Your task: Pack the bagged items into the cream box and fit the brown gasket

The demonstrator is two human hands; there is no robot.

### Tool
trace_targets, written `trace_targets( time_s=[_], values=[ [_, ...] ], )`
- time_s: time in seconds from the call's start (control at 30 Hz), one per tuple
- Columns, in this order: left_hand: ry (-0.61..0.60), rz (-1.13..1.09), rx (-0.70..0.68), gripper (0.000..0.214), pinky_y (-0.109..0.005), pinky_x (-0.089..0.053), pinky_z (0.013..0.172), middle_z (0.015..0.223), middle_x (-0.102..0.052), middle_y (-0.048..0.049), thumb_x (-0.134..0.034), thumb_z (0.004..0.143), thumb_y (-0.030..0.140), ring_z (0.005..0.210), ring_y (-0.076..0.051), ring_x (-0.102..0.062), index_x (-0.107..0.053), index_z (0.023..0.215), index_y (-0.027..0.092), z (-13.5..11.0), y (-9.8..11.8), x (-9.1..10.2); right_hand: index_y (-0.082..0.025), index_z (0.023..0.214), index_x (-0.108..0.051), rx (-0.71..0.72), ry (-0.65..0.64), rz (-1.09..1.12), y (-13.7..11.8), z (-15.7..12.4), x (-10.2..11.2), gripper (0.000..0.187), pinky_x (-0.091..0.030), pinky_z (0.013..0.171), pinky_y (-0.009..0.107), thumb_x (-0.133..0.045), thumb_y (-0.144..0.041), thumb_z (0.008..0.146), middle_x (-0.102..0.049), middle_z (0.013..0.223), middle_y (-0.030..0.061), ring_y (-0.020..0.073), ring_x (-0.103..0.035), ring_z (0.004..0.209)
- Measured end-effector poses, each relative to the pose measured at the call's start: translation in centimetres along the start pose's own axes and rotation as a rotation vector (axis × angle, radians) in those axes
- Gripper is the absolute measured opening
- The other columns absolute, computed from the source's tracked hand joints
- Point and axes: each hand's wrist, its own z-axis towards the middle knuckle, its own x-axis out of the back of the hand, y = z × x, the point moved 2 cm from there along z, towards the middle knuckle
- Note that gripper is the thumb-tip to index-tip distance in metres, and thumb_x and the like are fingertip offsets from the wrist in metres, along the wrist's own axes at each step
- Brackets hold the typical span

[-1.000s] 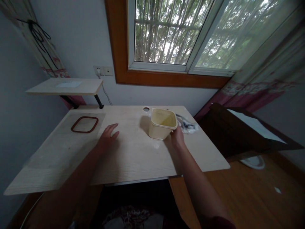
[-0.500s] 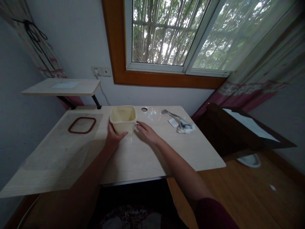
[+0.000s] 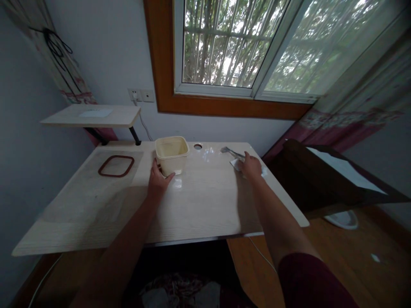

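Cream bin (image 3: 172, 161) stands upright, touching the curved left hand (image 3: 158, 179).

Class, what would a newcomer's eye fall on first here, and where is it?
Probably the cream tub, near the back of the desk, with the left hand against it. To its left lies a red-brown ring. Further right, the right hand is at a slim grey item.

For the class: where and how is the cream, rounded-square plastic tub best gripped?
Probably on the right wall, coming from the right, fingers under the rim: the cream, rounded-square plastic tub tapers below its wider rim, opens upward, and has the left grip against its lower left.
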Motion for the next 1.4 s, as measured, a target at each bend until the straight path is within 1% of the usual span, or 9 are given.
trace_targets(
  time_s=[0.2,0.4,0.53,0.67,0.77,0.87,0.97,1.17,1.4],
  values=[
    [0.141,0.173,-0.136,0.101,-0.053,-0.044,0.105,0.126,-0.056,-0.0209,-0.081,0.070,0.043,0.115,-0.034,-0.058,-0.029,0.150,0.011,-0.7,1.2,1.3,-0.008,0.125,-0.065,0.035,0.078,-0.102,1.5,-1.5,0.9,0.036,-0.036,0.087,0.039,-0.048,-0.024,0.097,-0.069,0.105,0.0214,0.0279,-0.055,0.098],
    [0.278,0.142,-0.296,0.044,-0.046,-0.048,0.093,0.105,-0.057,-0.0110,-0.068,0.080,0.026,0.100,-0.025,-0.056,-0.054,0.121,0.016,-1.7,3.7,3.8,-0.013,0.127,-0.067,0.308,0.281,-0.049,0.6,-3.6,4.2,0.035,-0.033,0.084,0.037,-0.048,-0.022,0.099,-0.065,0.098,0.0162,0.0264,-0.047,0.095],
    [0.145,0.083,-0.506,0.022,-0.041,-0.050,0.088,0.095,-0.059,-0.0072,-0.064,0.084,0.020,0.092,-0.022,-0.056,-0.061,0.106,0.020,-2.7,5.4,4.0,-0.020,0.131,-0.065,0.481,0.264,-0.062,-3.7,-6.4,5.6,0.036,-0.039,0.089,0.039,-0.051,-0.022,0.097,-0.064,0.095,0.0114,0.0285,-0.048,0.097],
    [-0.050,0.064,-0.662,0.046,-0.042,-0.050,0.093,0.113,-0.061,-0.0102,-0.070,0.084,0.025,0.106,-0.024,-0.058,-0.056,0.127,0.024,-3.6,6.9,3.1,-0.022,0.133,-0.063,0.639,0.211,-0.012,-9.4,-9.4,5.7,0.038,-0.042,0.093,0.040,-0.051,-0.019,0.097,-0.065,0.097,0.0113,0.0288,-0.049,0.101],
    [-0.182,0.064,-0.658,0.061,-0.046,-0.050,0.098,0.125,-0.060,-0.0134,-0.076,0.082,0.035,0.116,-0.027,-0.057,-0.050,0.136,0.024,-3.8,7.3,2.3,-0.021,0.133,-0.063,0.695,0.166,0.050,-12.8,-11.1,5.0,0.037,-0.044,0.093,0.041,-0.050,-0.019,0.098,-0.066,0.097,0.0110,0.0284,-0.050,0.099],
    [-0.281,0.048,-0.600,0.041,-0.039,-0.055,0.089,0.111,-0.067,-0.0098,-0.068,0.089,0.032,0.104,-0.023,-0.065,-0.058,0.127,0.023,-3.8,6.9,1.8,-0.022,0.133,-0.063,0.704,0.131,0.125,-14.9,-11.9,4.2,0.038,-0.046,0.092,0.044,-0.052,-0.018,0.097,-0.067,0.099,0.0115,0.0290,-0.051,0.098],
    [-0.263,0.060,-0.566,0.019,-0.032,-0.057,0.080,0.095,-0.072,-0.0051,-0.059,0.096,0.027,0.088,-0.018,-0.069,-0.064,0.113,0.022,-3.8,6.0,1.6,-0.022,0.136,-0.060,0.704,0.114,0.240,-16.0,-12.4,4.0,0.044,-0.045,0.100,0.048,-0.053,-0.014,0.094,-0.067,0.103,0.0115,0.0289,-0.053,0.103],
    [-0.181,0.053,-0.538,0.014,-0.034,-0.059,0.080,0.095,-0.076,-0.0046,-0.062,0.094,0.030,0.089,-0.019,-0.072,-0.066,0.105,0.022,-3.7,4.1,1.2,-0.022,0.143,-0.051,0.929,0.036,0.566,-19.1,-13.5,5.2,0.050,-0.046,0.104,0.050,-0.057,-0.025,0.093,-0.064,0.127,0.0111,0.0274,-0.056,0.114],
    [-0.207,-0.063,-0.650,0.005,-0.034,-0.058,0.082,0.099,-0.076,-0.0041,-0.062,0.093,0.021,0.090,-0.016,-0.070,-0.066,0.095,0.023,-2.5,4.6,1.7,-0.022,0.115,-0.069,0.841,-0.039,0.751,-21.2,-13.2,3.0,0.021,-0.051,0.085,0.038,-0.057,-0.025,0.098,-0.071,0.100,0.0088,0.0220,-0.062,0.093]
  ],
)
